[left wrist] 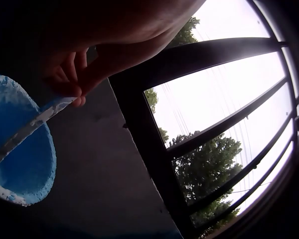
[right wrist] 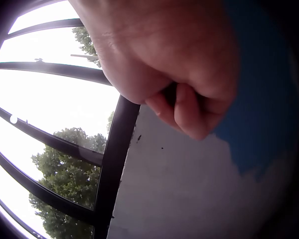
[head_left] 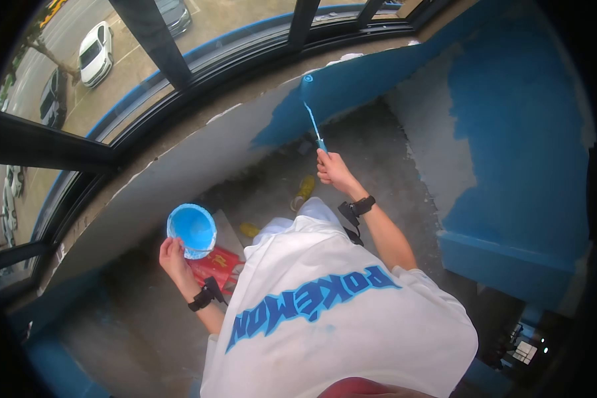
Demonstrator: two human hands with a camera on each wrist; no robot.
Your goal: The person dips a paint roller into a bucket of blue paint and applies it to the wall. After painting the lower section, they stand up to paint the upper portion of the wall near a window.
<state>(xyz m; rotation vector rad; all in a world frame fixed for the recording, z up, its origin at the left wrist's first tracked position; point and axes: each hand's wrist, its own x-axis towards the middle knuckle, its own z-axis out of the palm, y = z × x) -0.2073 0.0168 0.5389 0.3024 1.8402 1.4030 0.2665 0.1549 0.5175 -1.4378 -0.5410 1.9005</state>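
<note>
My left hand [head_left: 172, 257] holds a paint bucket [head_left: 207, 217] at the left of the head view. In the left wrist view, thumb and fingers pinch its paint-smeared handle strip [left wrist: 34, 125], which crosses the bucket's mouth. Blue paint coats the bucket's inside and crusts its rim. My right hand [head_left: 336, 171] grips the handle of a paint roller [head_left: 313, 123], fingers curled round it. The roller's head lies against the low wall [head_left: 338, 93] under the window, at the blue-painted stretch. In the right wrist view, the hand hides the roller.
Dark window frames [head_left: 152, 43] and a rough sill run above the low wall, part grey and part blue. A partly blue wall [head_left: 511, 132] stands at the right. A red bag [head_left: 215, 265] lies below the bucket. Yellow shoes [head_left: 305, 189] show on the grey floor [head_left: 371, 159].
</note>
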